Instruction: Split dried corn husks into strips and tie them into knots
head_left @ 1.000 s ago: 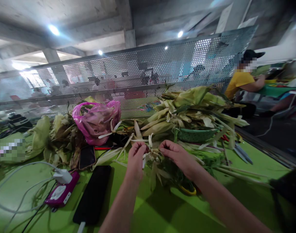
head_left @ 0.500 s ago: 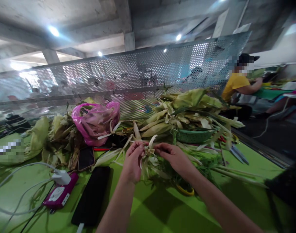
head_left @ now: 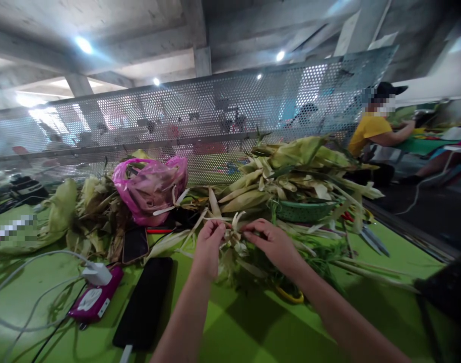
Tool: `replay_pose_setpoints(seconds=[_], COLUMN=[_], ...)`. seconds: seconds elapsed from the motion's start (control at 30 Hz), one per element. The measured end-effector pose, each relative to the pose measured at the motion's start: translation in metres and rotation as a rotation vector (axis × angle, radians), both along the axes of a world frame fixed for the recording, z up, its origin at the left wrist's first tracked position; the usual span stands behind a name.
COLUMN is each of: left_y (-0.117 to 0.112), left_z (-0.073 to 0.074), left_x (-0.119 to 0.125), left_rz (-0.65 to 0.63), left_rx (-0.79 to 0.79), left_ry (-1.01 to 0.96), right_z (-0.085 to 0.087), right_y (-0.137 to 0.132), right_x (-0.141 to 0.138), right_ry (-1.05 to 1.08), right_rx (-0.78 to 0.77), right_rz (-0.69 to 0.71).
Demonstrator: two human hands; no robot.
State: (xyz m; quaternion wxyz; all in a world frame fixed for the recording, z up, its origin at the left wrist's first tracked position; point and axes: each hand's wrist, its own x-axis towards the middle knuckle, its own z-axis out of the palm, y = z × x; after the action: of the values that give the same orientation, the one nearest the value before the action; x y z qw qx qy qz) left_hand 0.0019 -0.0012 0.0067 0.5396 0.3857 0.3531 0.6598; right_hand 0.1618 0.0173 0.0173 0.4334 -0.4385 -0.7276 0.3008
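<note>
Since a second ago our hands had drawn slightly closer over the husks (head_left: 234, 236). We held the husks just off the table (head_left: 234, 333), pinched from both sides, probably to keep the pale strips taut. The left hand (head_left: 209, 247) clamped them at nine o'clock and the right hand (head_left: 275, 244) at three, with loose tips sticking up between the fingers. A basket (head_left: 302, 210) lay at two o'clock, a bag (head_left: 150, 189) at ten, a phone (head_left: 145, 302) at seven.
</note>
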Motion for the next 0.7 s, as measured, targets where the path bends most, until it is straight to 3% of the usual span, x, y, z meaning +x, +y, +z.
replay_pose_setpoints(seconds=[0.1, 0.23, 0.37, 0.53, 0.7], left_y=[-0.001, -0.003, -0.003, -0.002, -0.002], left_z=[0.000, 0.000, -0.004, -0.005, -0.006], left_x=[0.003, 0.006, 0.007, 0.009, 0.012], left_rz=[-0.012, -0.024, -0.034, -0.158, -0.098], left_rx=[0.030, 0.054, 0.047, 0.021, 0.043], left_ry=[0.157, 0.299, 0.284, 0.236, 0.282], right_z=[0.003, 0.004, 0.004, 0.001, 0.002], right_y=[-0.004, -0.007, -0.005, -0.002, -0.004], right_x=[-0.003, -0.004, -0.001, 0.000, -0.003], right_ry=[0.036, 0.104, 0.211, 0.346, 0.392], right_rx=[-0.066, -0.118, -0.170, -0.208, -0.241], right_rz=[0.038, -0.013, 0.000, 0.005, 0.034])
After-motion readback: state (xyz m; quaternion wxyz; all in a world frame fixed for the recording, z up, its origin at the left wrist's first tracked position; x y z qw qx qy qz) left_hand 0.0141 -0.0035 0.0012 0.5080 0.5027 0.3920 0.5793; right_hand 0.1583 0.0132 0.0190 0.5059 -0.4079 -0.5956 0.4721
